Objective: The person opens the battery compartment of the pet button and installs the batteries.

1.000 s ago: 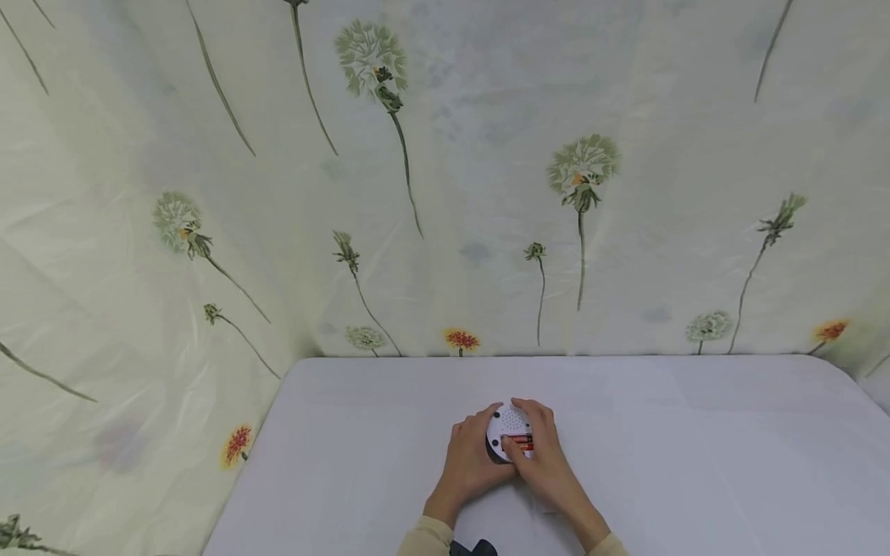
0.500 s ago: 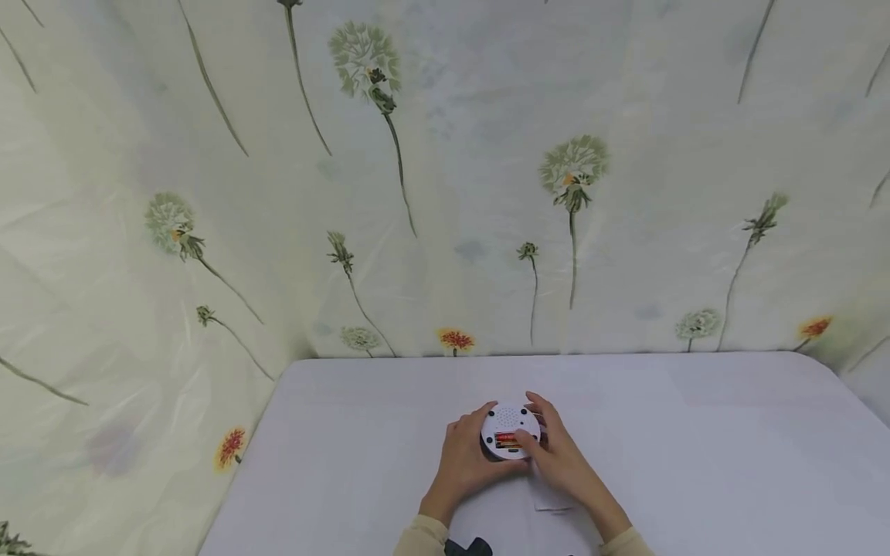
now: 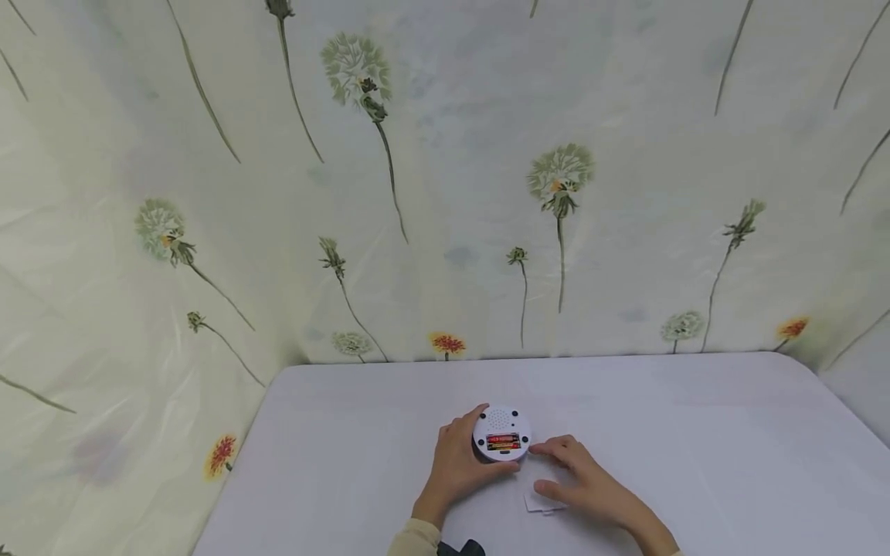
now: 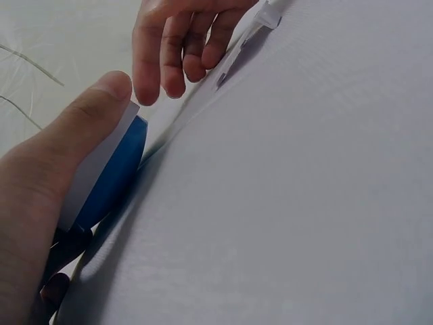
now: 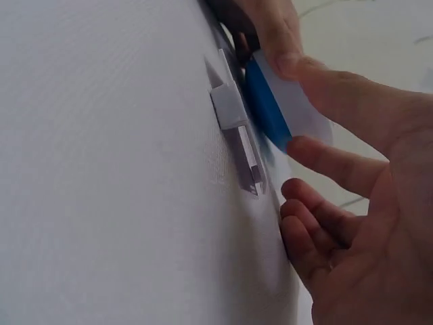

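A round white device (image 3: 499, 421) with dotted speaker holes, dark feet and a blue lower side faces up on the table. Red batteries (image 3: 504, 442) lie in its open compartment. My left hand (image 3: 456, 461) grips the device from the left, with the thumb along its near edge. To the right, my right hand (image 3: 591, 485) has its fingers loosely extended, its index fingertip at the device's edge. Under and beside that hand lies a small white battery cover (image 3: 538, 503), which shows in the right wrist view as a thin flat plate (image 5: 230, 107) with a tab, not held.
A white-covered table (image 3: 348, 432) spreads around the hands. Behind it hangs a sheet (image 3: 459, 193) printed with dandelions. A dark object (image 3: 462, 549) shows at the bottom edge, near the left sleeve (image 3: 416, 537).
My right hand has drawn off the batteries and moved right and down, beside the device and over the white cover. My left hand still grips the device. The head view has shifted slightly.
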Demonstrator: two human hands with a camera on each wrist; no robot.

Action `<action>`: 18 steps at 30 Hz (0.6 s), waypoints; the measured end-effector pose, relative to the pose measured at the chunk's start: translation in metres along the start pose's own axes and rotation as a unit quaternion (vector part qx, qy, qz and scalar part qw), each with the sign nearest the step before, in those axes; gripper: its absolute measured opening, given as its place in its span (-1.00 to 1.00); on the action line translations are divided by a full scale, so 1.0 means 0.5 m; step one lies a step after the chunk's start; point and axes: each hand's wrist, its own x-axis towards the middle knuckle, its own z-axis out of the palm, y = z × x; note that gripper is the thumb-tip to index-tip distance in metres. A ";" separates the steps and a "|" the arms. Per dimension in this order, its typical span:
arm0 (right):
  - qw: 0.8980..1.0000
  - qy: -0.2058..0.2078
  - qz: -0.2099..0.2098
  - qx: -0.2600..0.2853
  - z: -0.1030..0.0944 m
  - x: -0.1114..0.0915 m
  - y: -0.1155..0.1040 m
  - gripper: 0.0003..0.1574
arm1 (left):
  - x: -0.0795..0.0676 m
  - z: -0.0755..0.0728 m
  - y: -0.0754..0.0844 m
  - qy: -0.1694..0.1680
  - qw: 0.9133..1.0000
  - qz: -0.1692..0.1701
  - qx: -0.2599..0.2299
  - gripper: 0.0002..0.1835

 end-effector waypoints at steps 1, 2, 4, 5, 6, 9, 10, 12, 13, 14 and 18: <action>1.000 -0.002 -0.010 -0.017 0.001 -0.004 0.000 -0.44 | 0.000 0.000 0.000 0.000 1.000 0.000 0.001 0.05; 0.999 -0.002 -0.018 -0.030 0.003 -0.008 0.000 -0.43 | 0.000 -0.001 0.000 -0.001 1.000 0.000 0.002 0.05; 0.998 -0.001 -0.038 -0.057 0.007 -0.015 -0.002 -0.43 | 0.000 -0.002 0.000 -0.003 1.000 0.000 0.005 0.06; 0.997 0.000 -0.043 -0.066 0.010 -0.018 -0.003 -0.44 | 0.000 -0.003 0.000 -0.003 1.000 -0.001 0.005 0.07; 0.996 0.001 -0.049 -0.075 0.012 -0.021 -0.004 -0.44 | 0.000 -0.004 0.000 -0.004 1.000 -0.002 0.005 0.07; 0.995 -0.001 -0.058 -0.087 0.015 -0.026 -0.007 -0.48 | -0.001 -0.005 0.001 -0.007 1.000 -0.007 0.006 0.07; 0.994 -0.002 -0.059 -0.091 0.016 -0.028 -0.007 -0.49 | -0.001 -0.005 0.001 -0.007 1.000 -0.008 0.006 0.07; 0.994 -0.004 -0.060 -0.097 0.016 -0.029 -0.008 -0.51 | 0.000 -0.006 0.002 -0.007 1.000 -0.010 0.009 0.07; 0.994 -0.005 -0.059 -0.096 0.016 -0.029 -0.008 -0.53 | 0.000 -0.006 0.002 -0.008 1.000 -0.009 0.007 0.07; 0.993 -0.004 -0.059 -0.099 0.016 -0.030 -0.007 -0.54 | 0.000 -0.006 0.002 -0.008 1.000 -0.009 0.006 0.07; 0.994 -0.009 -0.052 -0.097 0.015 -0.031 -0.009 -0.59 | 0.000 -0.007 0.004 -0.011 1.000 -0.011 0.000 0.07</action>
